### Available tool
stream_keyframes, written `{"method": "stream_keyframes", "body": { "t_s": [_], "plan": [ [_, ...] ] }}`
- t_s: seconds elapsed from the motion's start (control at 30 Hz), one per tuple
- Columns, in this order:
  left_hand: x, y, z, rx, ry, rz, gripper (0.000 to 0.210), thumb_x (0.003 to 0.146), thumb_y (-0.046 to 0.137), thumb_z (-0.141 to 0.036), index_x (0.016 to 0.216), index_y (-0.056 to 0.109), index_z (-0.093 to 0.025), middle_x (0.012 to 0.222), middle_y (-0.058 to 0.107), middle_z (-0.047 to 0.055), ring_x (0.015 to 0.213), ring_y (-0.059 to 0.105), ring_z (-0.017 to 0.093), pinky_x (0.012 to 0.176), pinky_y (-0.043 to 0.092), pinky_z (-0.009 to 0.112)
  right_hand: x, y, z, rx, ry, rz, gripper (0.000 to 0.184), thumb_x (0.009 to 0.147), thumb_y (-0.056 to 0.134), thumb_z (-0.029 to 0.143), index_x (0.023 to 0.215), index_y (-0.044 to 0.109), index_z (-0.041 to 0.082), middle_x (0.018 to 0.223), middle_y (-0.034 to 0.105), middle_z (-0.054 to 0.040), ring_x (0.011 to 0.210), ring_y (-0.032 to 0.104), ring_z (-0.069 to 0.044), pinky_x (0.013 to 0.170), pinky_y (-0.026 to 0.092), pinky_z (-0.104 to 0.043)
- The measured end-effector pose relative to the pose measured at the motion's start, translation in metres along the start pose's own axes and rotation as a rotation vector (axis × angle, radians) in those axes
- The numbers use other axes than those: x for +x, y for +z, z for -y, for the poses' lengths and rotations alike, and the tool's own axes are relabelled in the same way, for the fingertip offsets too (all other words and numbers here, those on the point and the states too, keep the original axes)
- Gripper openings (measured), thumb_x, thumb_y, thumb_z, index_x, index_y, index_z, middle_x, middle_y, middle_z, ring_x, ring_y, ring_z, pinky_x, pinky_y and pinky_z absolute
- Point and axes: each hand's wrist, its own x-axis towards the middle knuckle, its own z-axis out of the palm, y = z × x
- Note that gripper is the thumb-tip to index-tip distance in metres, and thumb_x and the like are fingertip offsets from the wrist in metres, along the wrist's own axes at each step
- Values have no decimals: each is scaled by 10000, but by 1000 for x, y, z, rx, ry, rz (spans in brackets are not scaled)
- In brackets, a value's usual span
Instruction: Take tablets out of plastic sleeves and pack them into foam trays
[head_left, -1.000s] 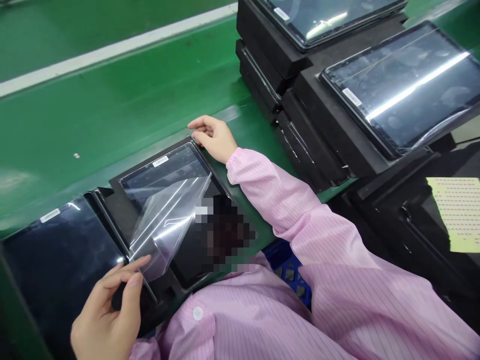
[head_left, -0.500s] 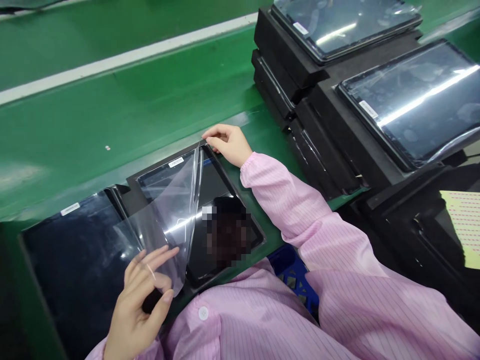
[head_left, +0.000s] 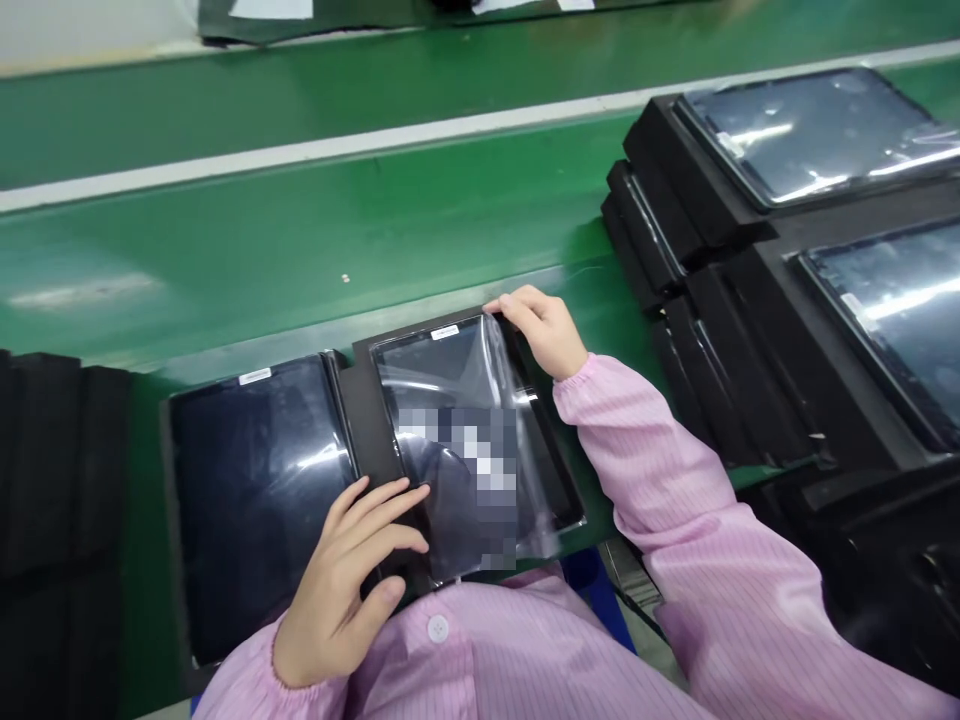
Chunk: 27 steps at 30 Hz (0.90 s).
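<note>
In front of me lies a dark tablet-like screen (head_left: 559, 470) in a black foam tray (head_left: 371, 425). Clear plastic film (head_left: 457, 375) covers most of it, folded along the right side, where a strip of glass shows bare. My right hand (head_left: 544, 325) pinches the film at the top right corner. With fingers spread, my left hand (head_left: 352, 570) hovers or rests by the lower left edge; whether it touches the film I cannot tell. Left of it is a second dark screen (head_left: 255, 510) with a white label at its top.
Stacked black foam trays (head_left: 720, 340) holding film-covered screens stand at the right. More black foam blocks (head_left: 60, 470) are at the far left. A green bench (head_left: 225, 260) with a white strip runs behind. Something blue (head_left: 600, 590) shows below the bench edge.
The film's loose lower part, lifted over to the left before, now lies across the screen. My left hand has let go of it and spread out. The view has shifted.
</note>
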Motion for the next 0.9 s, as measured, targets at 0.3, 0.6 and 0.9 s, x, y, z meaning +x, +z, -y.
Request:
{"method": "stream_keyframes", "body": {
  "t_s": [0.3,0.6,0.9],
  "plan": [
    [8,12,-4,360,-193,-281,288,889,558,-253,1172,581,-203,1468,427,160,1416,301,340,1127,212,578,-3,0,7,-146,-99,-23,94,740,675,235,768,764,234,796,675,-42,706,614,-190,652,517,-360],
    [12,16,-2,501,-232,-187,677,852,592,-505,1382,447,-109,1513,370,197,1428,250,386,1127,214,593,-6,-20,19,277,-60,142,72,712,730,192,713,743,262,732,744,-30,713,696,-207,711,554,-373],
    [13,8,-9,446,-215,-93,751,809,607,-450,1418,413,-55,1536,332,198,1440,226,376,1158,134,589,5,-34,9,685,-19,266,248,645,778,349,565,584,218,490,500,57,465,525,-108,658,520,-315]
  ]
}}
